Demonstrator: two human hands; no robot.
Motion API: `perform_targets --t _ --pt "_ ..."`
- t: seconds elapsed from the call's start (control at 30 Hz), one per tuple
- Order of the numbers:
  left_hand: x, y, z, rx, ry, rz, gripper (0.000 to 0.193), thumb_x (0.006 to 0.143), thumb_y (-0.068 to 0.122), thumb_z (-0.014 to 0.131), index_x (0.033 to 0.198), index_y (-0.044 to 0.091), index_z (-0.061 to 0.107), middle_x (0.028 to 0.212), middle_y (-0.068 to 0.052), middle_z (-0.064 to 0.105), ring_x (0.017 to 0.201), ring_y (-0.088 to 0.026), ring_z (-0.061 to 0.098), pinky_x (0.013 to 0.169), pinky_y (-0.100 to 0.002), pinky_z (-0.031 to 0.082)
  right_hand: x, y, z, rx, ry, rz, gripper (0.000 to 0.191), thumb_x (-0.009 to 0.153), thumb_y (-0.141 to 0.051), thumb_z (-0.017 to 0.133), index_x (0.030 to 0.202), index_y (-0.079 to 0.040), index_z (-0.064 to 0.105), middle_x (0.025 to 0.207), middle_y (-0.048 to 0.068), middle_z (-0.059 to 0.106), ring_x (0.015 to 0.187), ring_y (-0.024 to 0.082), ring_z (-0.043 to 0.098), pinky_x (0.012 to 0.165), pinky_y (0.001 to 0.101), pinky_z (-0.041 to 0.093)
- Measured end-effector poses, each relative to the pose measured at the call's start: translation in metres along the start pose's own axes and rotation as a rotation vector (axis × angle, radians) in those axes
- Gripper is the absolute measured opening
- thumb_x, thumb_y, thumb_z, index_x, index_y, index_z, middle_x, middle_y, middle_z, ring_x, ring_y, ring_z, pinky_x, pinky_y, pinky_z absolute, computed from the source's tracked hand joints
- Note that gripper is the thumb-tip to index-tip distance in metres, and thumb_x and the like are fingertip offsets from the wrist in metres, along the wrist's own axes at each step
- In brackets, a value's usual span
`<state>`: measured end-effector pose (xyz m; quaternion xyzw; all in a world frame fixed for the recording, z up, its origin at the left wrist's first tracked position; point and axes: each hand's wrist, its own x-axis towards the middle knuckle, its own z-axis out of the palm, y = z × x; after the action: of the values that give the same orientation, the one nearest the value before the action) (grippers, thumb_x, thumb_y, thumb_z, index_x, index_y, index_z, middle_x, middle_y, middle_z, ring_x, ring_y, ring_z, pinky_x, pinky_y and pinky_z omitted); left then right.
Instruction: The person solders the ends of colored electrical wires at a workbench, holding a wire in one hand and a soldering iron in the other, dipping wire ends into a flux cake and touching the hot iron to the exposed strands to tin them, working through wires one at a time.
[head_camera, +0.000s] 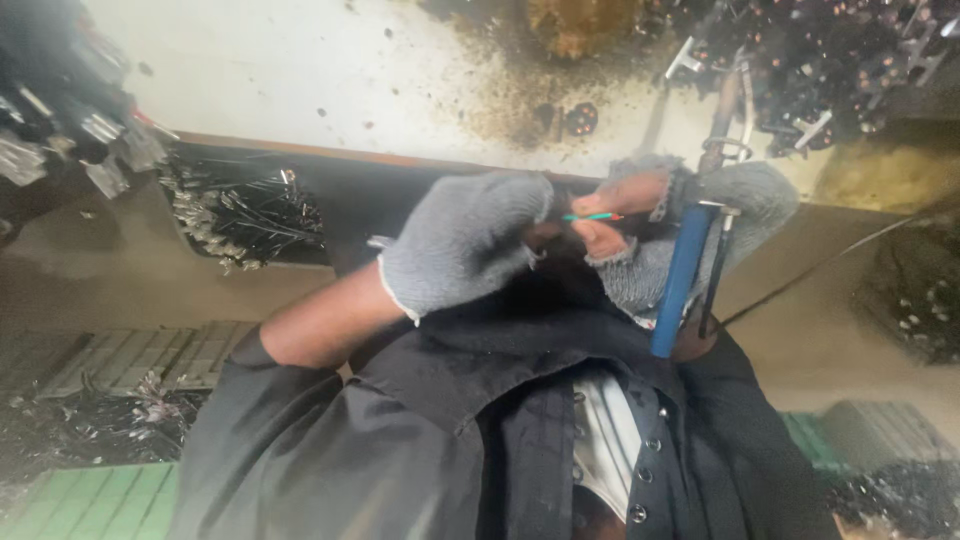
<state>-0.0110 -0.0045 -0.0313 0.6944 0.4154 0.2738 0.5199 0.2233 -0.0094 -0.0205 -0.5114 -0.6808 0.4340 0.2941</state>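
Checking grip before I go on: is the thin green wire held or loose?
Held: the green wire is pinched between right hand fingers, beside the left hand.

A stained white bench (300, 70) carries heaps of dark metal parts (830, 60).

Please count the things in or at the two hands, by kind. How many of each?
Grey knit gloves: 2 (left hand, right hand)
Thin green wire between the fingers: 1
Blue-handled tool: 1
Total: 4
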Motion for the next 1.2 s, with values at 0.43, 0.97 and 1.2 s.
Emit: perform_targets --t 0.43,0.97,1.2 --pt "0.003 0.016 -0.006 -0.528 0.202 -0.229 0.025 0.101 0.012 0.07 0.124 0.007 0.064 0.113 -0.012 0.065 0.105 -0.033 0.068 0.094 -0.037 0.054 -0.004 -0.012 -0.011 -0.129 0.009 -0.159 0.017 0.092 -0.007 0.084 0.097 -0.007 0.068 0.094 0.008 0.071 0.083 0.018 0.067 0.073 0.0308 0.052" --pt "0.008 0.006 -0.018 -0.123 0.245 -0.046 0.016 0.098 0.023 0.076 0.104 0.009 0.069 0.094 -0.008 0.064 0.085 -0.027 0.067 0.077 -0.036 0.053 0.003 0.02 0.014 0.145 0.054 0.161 0.02 0.093 -0.012 0.087 0.098 -0.008 0.068 0.093 0.005 0.07 0.085 0.015 0.067 0.075 0.0277 0.053" --pt "0.01 0.007 -0.011 -0.114 0.29 -0.062 0.011 0.093 0.013 0.073 0.101 0.009 0.067 0.09 -0.009 0.06 0.083 -0.028 0.065 0.073 -0.036 0.052 0.003 0.022 0.015 0.161 0.072 0.187 0.021 0.093 -0.013 0.088 0.099 -0.009 0.068 0.093 0.004 0.069 0.085 0.014 0.067 0.075 0.0264 0.053"
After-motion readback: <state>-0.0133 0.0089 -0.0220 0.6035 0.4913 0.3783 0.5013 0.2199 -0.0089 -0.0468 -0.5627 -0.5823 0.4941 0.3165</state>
